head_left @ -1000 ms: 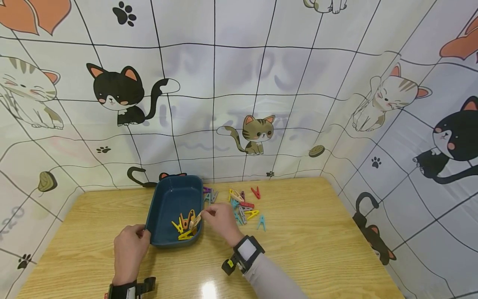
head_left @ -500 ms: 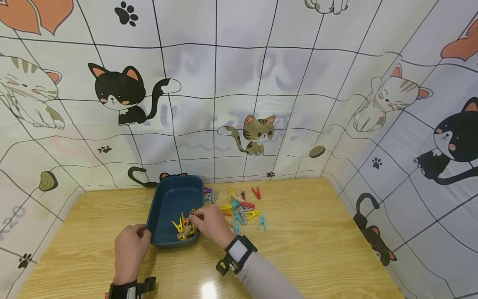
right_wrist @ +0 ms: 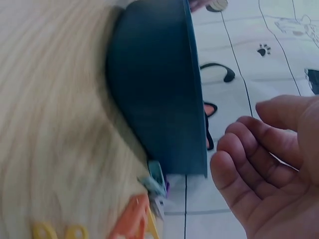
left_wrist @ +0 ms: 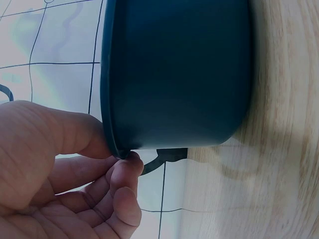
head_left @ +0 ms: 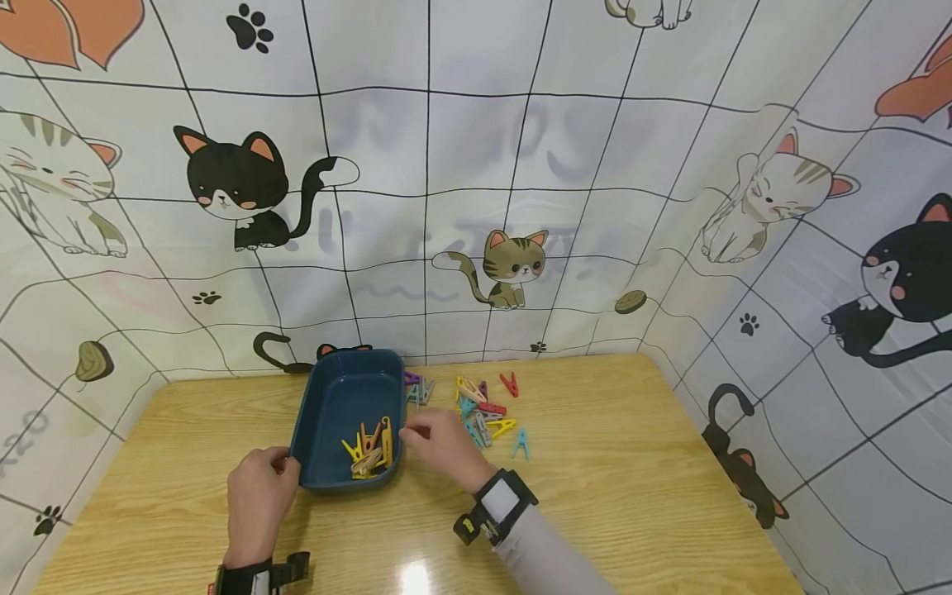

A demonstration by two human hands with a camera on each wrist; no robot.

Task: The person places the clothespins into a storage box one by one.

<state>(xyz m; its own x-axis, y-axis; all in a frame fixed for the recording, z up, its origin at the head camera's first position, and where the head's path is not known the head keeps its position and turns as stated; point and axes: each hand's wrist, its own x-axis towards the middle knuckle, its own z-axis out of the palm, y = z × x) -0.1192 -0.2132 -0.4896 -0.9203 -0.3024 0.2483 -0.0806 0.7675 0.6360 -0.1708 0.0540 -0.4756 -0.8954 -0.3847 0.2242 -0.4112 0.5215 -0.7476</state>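
Observation:
My left hand (head_left: 260, 496) pinches the near left rim of a dark blue plastic tray (head_left: 353, 392) between thumb and fingers, as the left wrist view also shows. In the tray's near right corner lie several clothespins (head_left: 368, 459), yellow, orange and wooden. Just outside the tray's right rim hovers my right hand (head_left: 446, 446). Its fingers are loosely bent with nothing between them, and a gap shows between thumb and fingertips in the right wrist view. Beyond that hand a loose pile of clothespins (head_left: 487, 416) lies on the table, partly hidden by it.
A light blue clothespin (head_left: 521, 444) and a red clothespin (head_left: 509, 383) lie at the pile's edges. More clothespins (head_left: 420, 390) sit against the tray's far right side. A wood-grain table (head_left: 610, 496) meets a cat-patterned cloth wall (head_left: 580, 330) at the back and right.
My right hand has let go of a wooden clothespin, which now lies in the tray. The hand moved left over the tray, then back right past its rim. My left hand stayed put.

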